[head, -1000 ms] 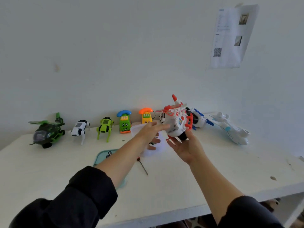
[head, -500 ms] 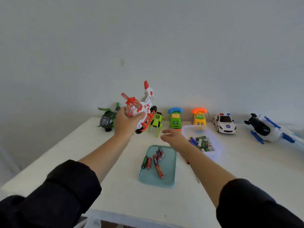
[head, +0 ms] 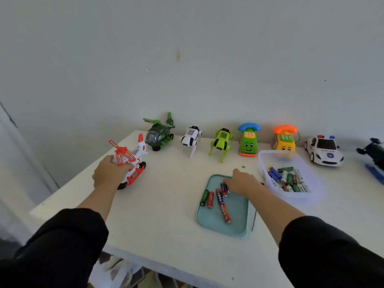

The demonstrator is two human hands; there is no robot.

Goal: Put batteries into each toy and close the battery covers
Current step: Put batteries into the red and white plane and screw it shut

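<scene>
Bench (head: 166, 215), a white flat-topped one, carries everything, set against a pale wall. Along its back edge stands a row of plastic toys: dark green camouflage helicopter (head: 159, 133), white robot dog (head: 190, 138), lime green robot dog (head: 220, 142), green telephone car with a blue handset (head: 248, 140), yellow telephone car with an orange handset (head: 284, 138) and white police car (head: 323, 150). A dark toy with blue parts (head: 374, 154) is cut off at the right edge.

Clear plastic tub (head: 311, 183), in front of the yellow telephone car, holds a heap of green, white and blue loose batteries (head: 287, 179). Shallow teal plastic tray (head: 236, 221) lies just left of it, with red, blue and green tray batteries (head: 218, 199) lying on it.

White and red toy helicopter (head: 133, 163) sits near the left end of the bench, its red skid down on the surface. The left hand (head: 108, 173) grips its body, fingers curled round it. The right hand (head: 242, 181) rests over the far end of the tray, its fingers down among the batteries there; whether they pinch one I cannot tell. Both arms wear black sleeves (head: 62, 246).
</scene>
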